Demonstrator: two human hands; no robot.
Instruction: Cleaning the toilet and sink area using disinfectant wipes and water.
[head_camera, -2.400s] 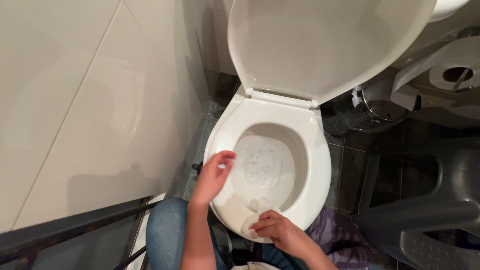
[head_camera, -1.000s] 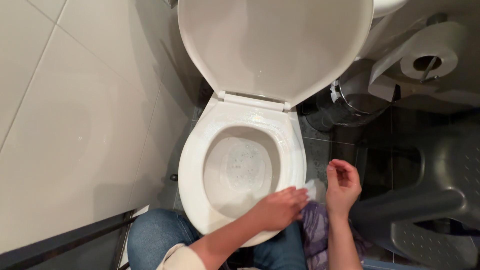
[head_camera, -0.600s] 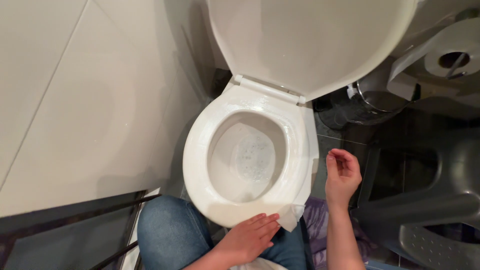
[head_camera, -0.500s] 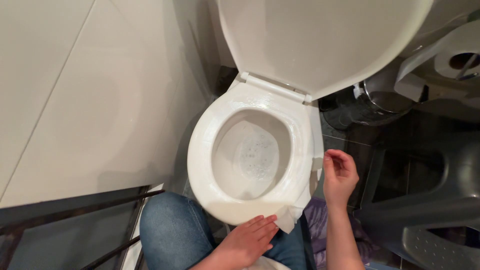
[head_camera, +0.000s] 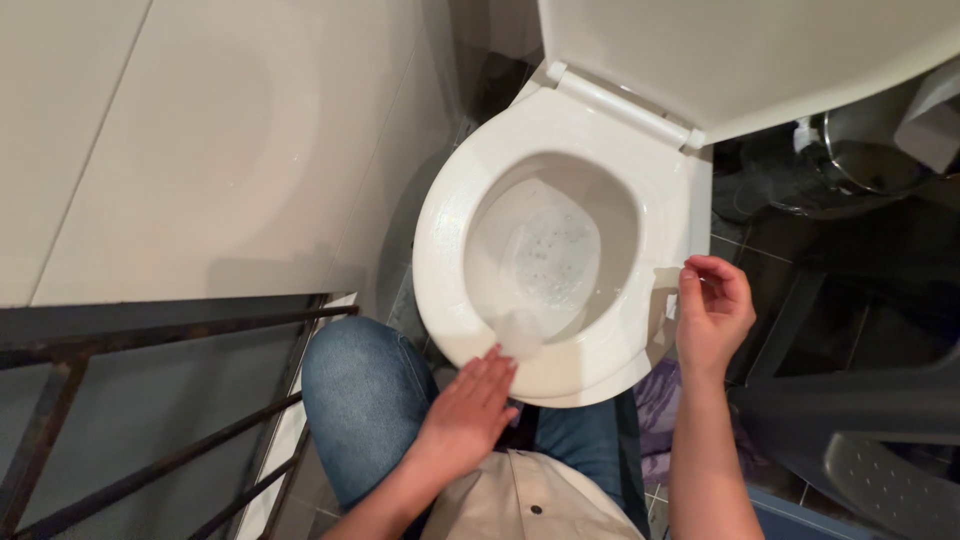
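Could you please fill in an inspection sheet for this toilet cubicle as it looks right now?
Surface: white toilet seat is down, lid raised; water in the bowl.
Job's things: thin white paper lies along the seat's right side, with a piece hanging into the bowl at the front.
Clutter: purple cloth on the floor.
Hands: left hand open and flat at the seat's front edge; right hand curled beside the paper, contact unclear.
Cables: nothing seen.
Surroundings: tiled wall, dark metal railing, shiny metal bin, grey plastic stool.
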